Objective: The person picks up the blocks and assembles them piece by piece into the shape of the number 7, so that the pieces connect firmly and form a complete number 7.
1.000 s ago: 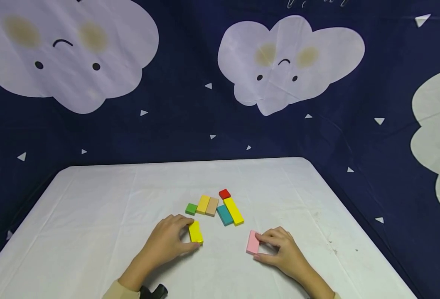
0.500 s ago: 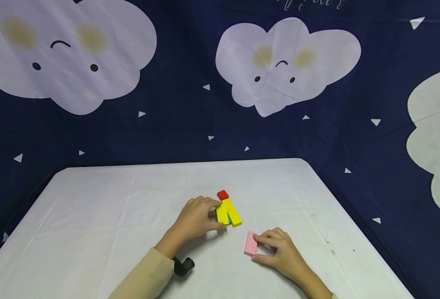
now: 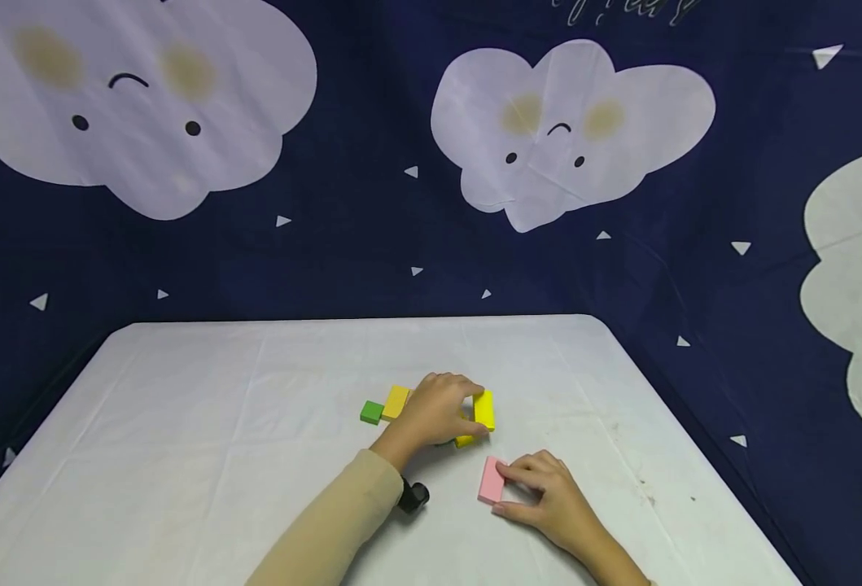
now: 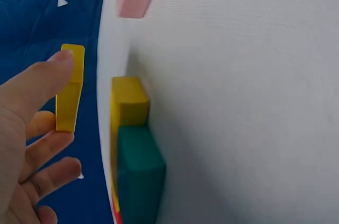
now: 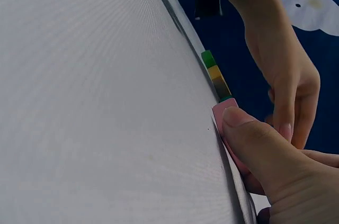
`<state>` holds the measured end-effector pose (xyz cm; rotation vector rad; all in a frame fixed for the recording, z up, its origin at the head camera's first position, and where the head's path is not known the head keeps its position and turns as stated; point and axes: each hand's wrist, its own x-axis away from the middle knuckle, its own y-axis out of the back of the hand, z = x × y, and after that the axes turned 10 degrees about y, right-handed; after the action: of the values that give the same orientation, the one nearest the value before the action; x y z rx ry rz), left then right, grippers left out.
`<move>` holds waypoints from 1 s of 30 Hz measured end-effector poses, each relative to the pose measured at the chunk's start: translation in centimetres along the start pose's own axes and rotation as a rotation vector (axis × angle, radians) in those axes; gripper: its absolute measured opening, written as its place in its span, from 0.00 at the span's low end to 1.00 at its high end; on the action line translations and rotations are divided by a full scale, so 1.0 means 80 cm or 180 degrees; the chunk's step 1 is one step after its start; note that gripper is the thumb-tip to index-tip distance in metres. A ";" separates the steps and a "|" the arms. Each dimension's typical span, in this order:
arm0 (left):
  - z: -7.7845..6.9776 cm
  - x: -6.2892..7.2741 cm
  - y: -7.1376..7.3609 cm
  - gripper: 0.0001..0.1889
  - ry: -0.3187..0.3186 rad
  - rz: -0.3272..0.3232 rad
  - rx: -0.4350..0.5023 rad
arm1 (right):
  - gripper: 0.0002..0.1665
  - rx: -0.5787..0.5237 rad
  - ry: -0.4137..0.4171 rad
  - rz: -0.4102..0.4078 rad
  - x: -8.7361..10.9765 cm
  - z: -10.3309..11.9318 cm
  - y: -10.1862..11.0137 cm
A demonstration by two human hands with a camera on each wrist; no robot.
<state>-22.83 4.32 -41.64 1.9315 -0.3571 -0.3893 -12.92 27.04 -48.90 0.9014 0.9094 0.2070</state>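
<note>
Nearest, right of centre on the white worktop (image 3: 181, 456), sits a flat, matte pink block (image 3: 492, 481). The right hand (image 3: 551, 498) pinches it by its two ends, thumb near and fingers (image 3: 522, 470) far, parted only by the block's length.

A little farther and left, the left hand (image 3: 438, 413) grips a smooth, bright yellow block (image 3: 483, 410) end to end in the same part-open way, its spare fingers loosely bent. Below that hand, a longer yellow block (image 4: 132, 99) lies touching a teal block (image 4: 141, 173); to the left, a green block (image 3: 372, 413) touches an orange-yellow block (image 3: 395, 402).

Farthest, a navy cloth (image 3: 357, 252) with pale clouds carries white script, cut off and unreadable.
</note>
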 end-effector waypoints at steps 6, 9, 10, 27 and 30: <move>-0.009 -0.011 -0.016 0.34 0.0011 0.0139 -0.0051 | 0.30 -0.0099 0.0085 -0.0049 -0.001 0.001 -0.001; -0.010 -0.014 -0.021 0.34 0.0037 0.0189 -0.0060 | 0.30 -0.0129 0.0066 -0.0023 -0.002 0.001 -0.002; -0.010 -0.015 -0.022 0.33 0.0032 0.0190 -0.0060 | 0.30 -0.0135 0.0053 -0.0009 -0.003 0.001 -0.002; -0.011 -0.023 -0.036 0.30 -0.0128 0.0465 0.0079 | 0.30 -0.0090 0.0041 -0.0013 -0.001 0.000 0.000; -0.008 -0.025 -0.038 0.30 -0.0176 0.0517 0.0187 | 0.30 -0.0072 0.0028 -0.0007 0.000 -0.001 0.001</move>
<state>-24.12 6.83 -44.03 1.9356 -0.5632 -0.3291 -12.93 27.11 -48.86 0.8792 0.9146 0.2190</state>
